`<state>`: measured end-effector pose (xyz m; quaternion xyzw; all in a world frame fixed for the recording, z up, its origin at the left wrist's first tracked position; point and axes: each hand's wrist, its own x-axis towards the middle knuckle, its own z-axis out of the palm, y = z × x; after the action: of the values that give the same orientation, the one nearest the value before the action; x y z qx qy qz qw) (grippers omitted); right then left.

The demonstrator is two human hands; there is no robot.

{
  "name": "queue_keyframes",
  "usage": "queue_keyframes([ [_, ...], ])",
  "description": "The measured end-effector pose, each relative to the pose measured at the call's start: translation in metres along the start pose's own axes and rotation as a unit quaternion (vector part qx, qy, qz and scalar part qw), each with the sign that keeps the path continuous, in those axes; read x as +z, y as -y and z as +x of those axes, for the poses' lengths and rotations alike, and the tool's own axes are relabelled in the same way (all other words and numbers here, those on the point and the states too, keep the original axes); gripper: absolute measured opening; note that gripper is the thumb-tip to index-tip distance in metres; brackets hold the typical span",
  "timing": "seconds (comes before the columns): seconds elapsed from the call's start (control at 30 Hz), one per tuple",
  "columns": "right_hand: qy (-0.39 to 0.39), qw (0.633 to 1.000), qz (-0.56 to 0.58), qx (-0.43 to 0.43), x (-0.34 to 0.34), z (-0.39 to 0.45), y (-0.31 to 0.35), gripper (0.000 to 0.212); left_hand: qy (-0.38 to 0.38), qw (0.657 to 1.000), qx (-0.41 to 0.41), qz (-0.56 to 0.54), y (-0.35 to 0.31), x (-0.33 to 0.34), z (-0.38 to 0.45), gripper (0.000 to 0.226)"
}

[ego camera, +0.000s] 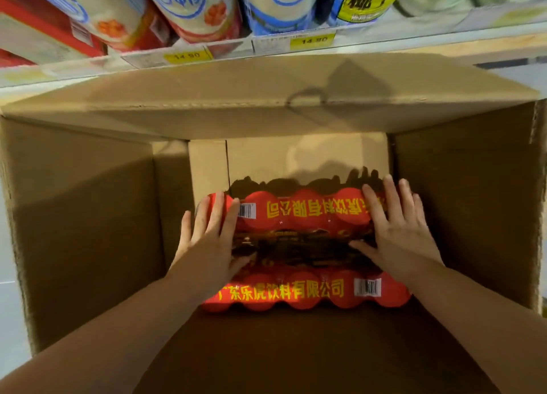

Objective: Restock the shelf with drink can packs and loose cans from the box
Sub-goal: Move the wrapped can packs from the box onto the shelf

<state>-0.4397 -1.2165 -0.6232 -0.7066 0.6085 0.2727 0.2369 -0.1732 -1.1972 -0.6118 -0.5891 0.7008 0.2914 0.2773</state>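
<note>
Non-task items, 11 to 1 o'clock: pale bottles with blue script (189, 5), a yellow-labelled bottle (367, 1), red cartons (44, 29) at far left, and two yellow price tags (187, 56) reading 14.80 and 14.90.

In front of you the box (74, 216) stands open, its far flap (236, 103) leaning toward the shelf (384, 43) beyond it. Two can packs lie in the box: the far pack (296, 213) and, just beside it, the near pack (296, 290). Your left hand (207, 239) rests on the far pack's left end, your right hand (399, 228) on its right end.
</note>
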Motion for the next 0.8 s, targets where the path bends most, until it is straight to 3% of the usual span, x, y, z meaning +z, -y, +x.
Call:
queue_keyframes([
  [0.07, 0.016, 1.0, -0.016, -0.02, -0.011, 0.011, -0.003, 0.093, -0.003, 1.0, 0.004, 0.015, 0.004, -0.011, 0.011, 0.097],
  [0.23, 0.03, 0.999, 0.003, -0.01, -0.02, 0.021, -0.005, 0.082, 0.024, 0.998, -0.016, -0.051, 0.004, -0.025, 0.039, 0.074],
  [0.37, 0.038, 0.999, -0.006, 0.008, -0.015, 0.011, -0.011, 0.086, 0.063, 0.996, -0.041, -0.05, 0.002, -0.015, 0.039, 0.09],
  [0.47, 0.055, 0.997, 0.029, 0.041, -0.009, 0.002, -0.013, 0.081, 0.081, 0.994, -0.064, -0.038, -0.002, -0.012, 0.03, 0.077],
  [0.57, 0.042, 0.997, 0.041, 0.04, -0.009, -0.011, -0.011, 0.073, 0.051, 0.997, -0.065, -0.012, -0.006, -0.018, 0.016, 0.065],
  [0.8, -0.047, 0.997, 0.041, 0.038, -0.057, -0.082, -0.007, 0.067, -0.021, 0.997, -0.069, -0.014, -0.007, -0.076, -0.074, 0.061],
])
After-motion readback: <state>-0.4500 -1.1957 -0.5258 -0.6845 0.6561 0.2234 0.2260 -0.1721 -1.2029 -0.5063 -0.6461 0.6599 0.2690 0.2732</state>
